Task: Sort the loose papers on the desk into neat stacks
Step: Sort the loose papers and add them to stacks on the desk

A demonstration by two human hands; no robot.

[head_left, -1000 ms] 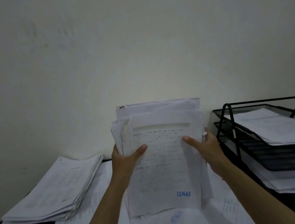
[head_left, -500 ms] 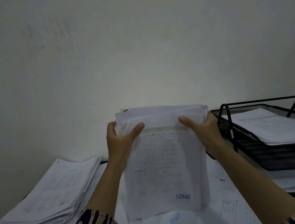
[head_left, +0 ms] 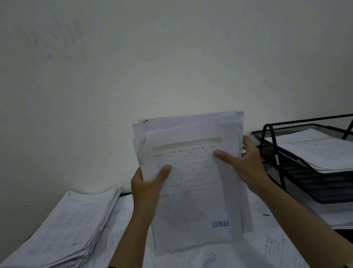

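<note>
I hold a thick bundle of white papers upright over the middle of the desk; its front sheet carries faint print and a blue "LUNAS" stamp. My left hand grips the bundle's left edge, thumb across the front. My right hand grips the right edge, thumb on the front sheet. The top edges of the sheets are uneven. Loose papers lie flat on the desk under the bundle.
A tall stack of papers lies at the left of the dark desk. A black wire letter tray with papers on its tiers stands at the right. A plain pale wall rises just behind.
Both hands slid down from the bundle's top corners to its upper sides, and the bundle stands slightly higher, its top edges showing again.
</note>
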